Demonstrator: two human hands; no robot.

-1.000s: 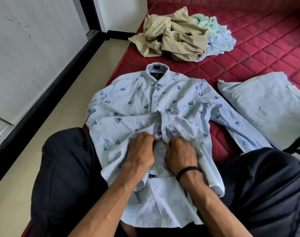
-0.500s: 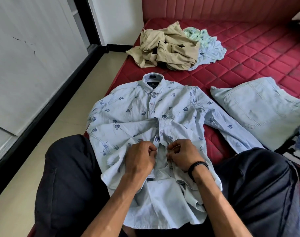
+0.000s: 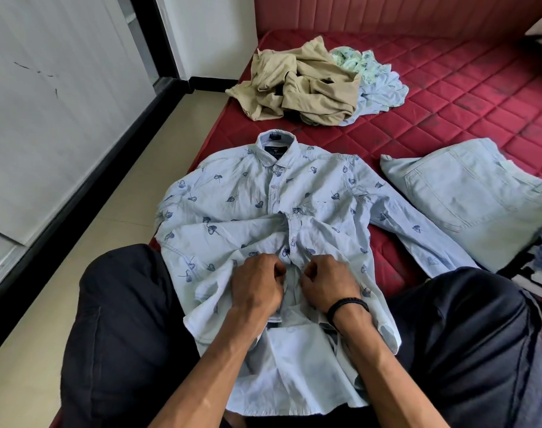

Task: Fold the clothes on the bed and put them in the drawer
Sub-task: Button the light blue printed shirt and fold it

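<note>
Your left hand (image 3: 257,285) and right hand (image 3: 330,284) sit side by side with fingers curled, each pinching one edge of the button placket low on the pale blue leaf-print shirt (image 3: 263,211), which lies face up on the red quilted bed (image 3: 464,97) with its collar away from you and its hem draped over your lap between your dark-trousered knees. A folded light denim garment (image 3: 467,196) lies just to the right of the shirt's sleeve. Farther up the bed, a crumpled khaki garment (image 3: 297,88) is heaped against a crumpled pale printed one (image 3: 378,84).
</note>
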